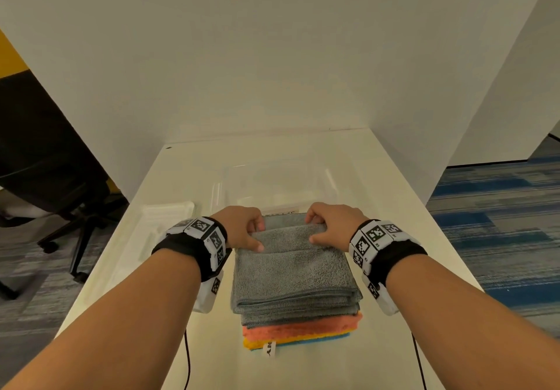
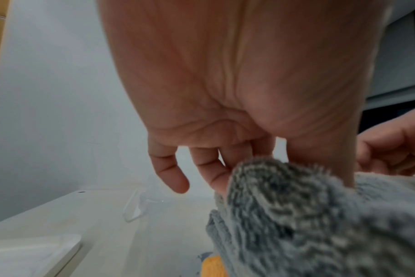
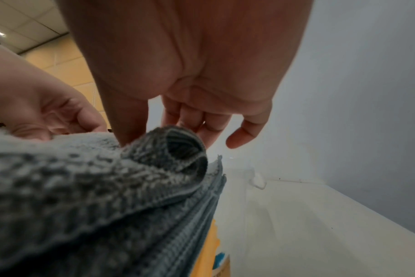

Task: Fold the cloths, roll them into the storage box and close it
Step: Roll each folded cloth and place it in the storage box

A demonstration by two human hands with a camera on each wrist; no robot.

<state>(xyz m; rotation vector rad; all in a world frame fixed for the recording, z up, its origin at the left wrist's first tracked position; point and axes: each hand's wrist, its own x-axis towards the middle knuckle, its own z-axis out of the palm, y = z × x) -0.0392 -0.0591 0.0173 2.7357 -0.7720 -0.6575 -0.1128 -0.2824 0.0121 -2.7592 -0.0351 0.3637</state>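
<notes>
A folded grey cloth point(image 1: 292, 271) tops a stack of grey, orange, yellow and blue cloths point(image 1: 298, 333) near the table's front. Its far edge is turned back into a small roll point(image 1: 288, 232). My left hand point(image 1: 242, 229) pinches the roll's left end point(image 2: 270, 180) between thumb and fingers. My right hand point(image 1: 331, 227) pinches the right end point(image 3: 175, 148) the same way. Just behind the stack stands a clear storage box point(image 1: 278, 183), open on top. Its white lid point(image 1: 169, 211) lies flat to the left.
White partition walls close the white table point(image 1: 394, 208) at the back and on both sides. A black office chair point(image 1: 51, 183) stands on the carpet to the left. Two thin black cables point(image 1: 187, 359) hang from my wrists over the table's front.
</notes>
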